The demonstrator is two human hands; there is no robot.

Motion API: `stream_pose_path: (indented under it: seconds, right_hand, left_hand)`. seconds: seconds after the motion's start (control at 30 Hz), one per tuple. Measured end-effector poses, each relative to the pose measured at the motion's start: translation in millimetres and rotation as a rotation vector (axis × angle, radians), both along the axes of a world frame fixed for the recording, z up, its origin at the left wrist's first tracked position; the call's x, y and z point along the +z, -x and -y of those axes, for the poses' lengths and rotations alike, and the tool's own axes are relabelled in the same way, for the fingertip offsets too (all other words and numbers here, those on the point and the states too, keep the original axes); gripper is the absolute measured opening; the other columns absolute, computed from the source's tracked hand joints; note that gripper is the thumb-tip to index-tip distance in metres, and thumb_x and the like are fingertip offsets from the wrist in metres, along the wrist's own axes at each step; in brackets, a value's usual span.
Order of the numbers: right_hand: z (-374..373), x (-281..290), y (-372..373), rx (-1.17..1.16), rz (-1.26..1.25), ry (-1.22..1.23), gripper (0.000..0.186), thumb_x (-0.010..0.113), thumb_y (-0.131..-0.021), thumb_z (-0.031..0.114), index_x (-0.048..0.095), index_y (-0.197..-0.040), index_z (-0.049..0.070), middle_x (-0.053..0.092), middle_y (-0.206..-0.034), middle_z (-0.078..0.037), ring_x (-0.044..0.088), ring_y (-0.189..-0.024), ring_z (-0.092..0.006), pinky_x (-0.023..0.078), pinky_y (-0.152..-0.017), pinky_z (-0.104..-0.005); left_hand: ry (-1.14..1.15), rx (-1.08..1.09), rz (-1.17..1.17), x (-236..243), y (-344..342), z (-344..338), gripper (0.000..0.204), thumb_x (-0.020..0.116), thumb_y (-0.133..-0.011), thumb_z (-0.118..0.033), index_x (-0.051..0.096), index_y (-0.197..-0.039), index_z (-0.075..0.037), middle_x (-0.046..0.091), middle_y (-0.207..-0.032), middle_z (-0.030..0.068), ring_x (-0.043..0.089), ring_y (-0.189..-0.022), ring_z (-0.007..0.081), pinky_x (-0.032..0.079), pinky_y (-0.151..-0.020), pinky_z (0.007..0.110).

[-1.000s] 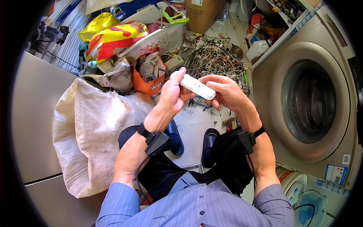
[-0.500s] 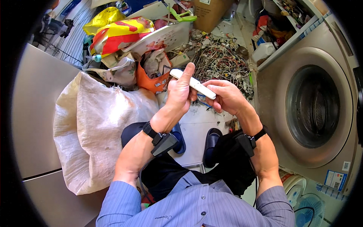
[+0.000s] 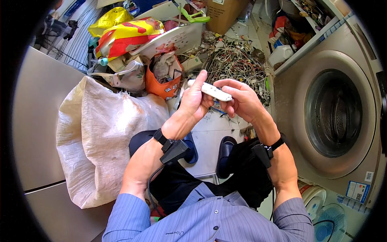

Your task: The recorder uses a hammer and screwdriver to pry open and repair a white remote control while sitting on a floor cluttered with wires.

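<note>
A long, slim white plastic piece with rounded ends and small dark spots is held in front of me, over the floor. Its exact kind I cannot make out. My left hand is closed round its left part, thumb lying across the top and pointing up. At the other end, my right hand has its thumb and bent fingers against the tip. Beyond both hands lies a big tangle of wires and cables on the floor.
A large white woven sack stands at my left beside a metallic cabinet. Ahead are an orange bag, a white plastic bin and a cardboard box. A front-loading washing machine is at my right, a fan below it.
The white piece has tipped so that more of its spotted face shows, and it lies flatter. Its left end has shifted slightly right and down, along with my left hand.
</note>
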State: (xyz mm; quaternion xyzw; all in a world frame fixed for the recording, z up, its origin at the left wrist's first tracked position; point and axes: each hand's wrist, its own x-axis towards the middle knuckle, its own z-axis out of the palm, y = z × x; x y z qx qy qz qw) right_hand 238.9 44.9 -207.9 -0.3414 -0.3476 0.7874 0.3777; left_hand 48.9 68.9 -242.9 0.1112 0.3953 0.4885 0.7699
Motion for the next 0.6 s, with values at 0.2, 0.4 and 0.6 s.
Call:
stream_pose_path:
  seconds: [0.2, 0.4, 0.6]
  right_hand:
    - [2.8, 1.1, -1.0, -0.063, -0.066, 0.015, 0.024, 0.060, -0.105, 0.017, 0.064, -0.122, 0.001, 0.071, -0.088, -0.009, 0.063, -0.051, -0.0139, 0.051, -0.045, -0.0268]
    - [3.3, 3.5, 1.9, -0.061, -0.054, 0.014, 0.027, 0.060, -0.105, 0.016, 0.063, -0.126, 0.000, 0.071, -0.084, -0.010, 0.064, -0.051, -0.0128, 0.052, -0.044, -0.0247]
    - [3.2, 1.2, 0.7, -0.076, -0.043, 0.012, 0.029, 0.060, -0.104, 0.017, 0.062, -0.128, 0.001, 0.070, -0.085, -0.009, 0.062, -0.050, -0.0129, 0.051, -0.043, -0.0252]
  left_hand:
    - [0.041, -0.124, 0.250, -10.2, -10.8, 0.8, 0.030, 0.054, -0.107, -0.030, 0.063, -0.108, -0.001, 0.074, -0.091, 0.0129, 0.074, -0.074, 0.0263, 0.063, -0.062, 0.037]
    - [0.015, -0.162, 0.319, -25.2, -7.8, -1.8, 0.036, 0.047, -0.108, -0.030, 0.060, -0.119, 0.002, 0.074, -0.102, 0.0174, 0.075, -0.087, 0.0337, 0.066, -0.072, 0.042]
    - [-0.043, -0.236, 0.291, -12.4, -10.7, 3.3, 0.034, 0.050, -0.110, -0.031, 0.059, -0.120, 0.000, 0.073, -0.103, 0.0167, 0.075, -0.086, 0.0338, 0.065, -0.072, 0.045]
